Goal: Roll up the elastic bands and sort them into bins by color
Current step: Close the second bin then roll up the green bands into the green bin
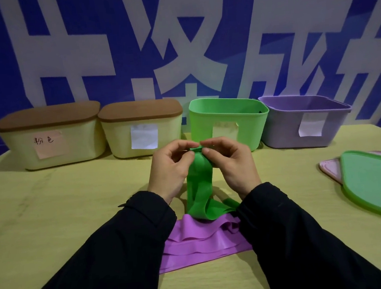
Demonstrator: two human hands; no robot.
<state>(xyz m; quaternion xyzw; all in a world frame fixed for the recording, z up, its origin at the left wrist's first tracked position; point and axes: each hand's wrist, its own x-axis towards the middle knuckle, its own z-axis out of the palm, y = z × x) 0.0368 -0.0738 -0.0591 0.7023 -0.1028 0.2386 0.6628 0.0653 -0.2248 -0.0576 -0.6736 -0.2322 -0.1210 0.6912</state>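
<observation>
A green elastic band (199,185) hangs from both my hands over the middle of the table. My left hand (171,169) and my right hand (229,161) pinch its top end between thumbs and fingers, where a small fold sits. Its lower end trails onto a purple elastic band (202,242) lying crumpled on the table between my sleeves. Behind my hands stands an open green bin (226,120), with an open purple bin (305,120) to its right.
Two cream bins with brown lids stand at the back left, one with a pink label (48,138), one with a white label (142,127). A green lid (377,183) lies on a pink lid (331,166) at the right. The wooden table (63,201) meets a blue wall.
</observation>
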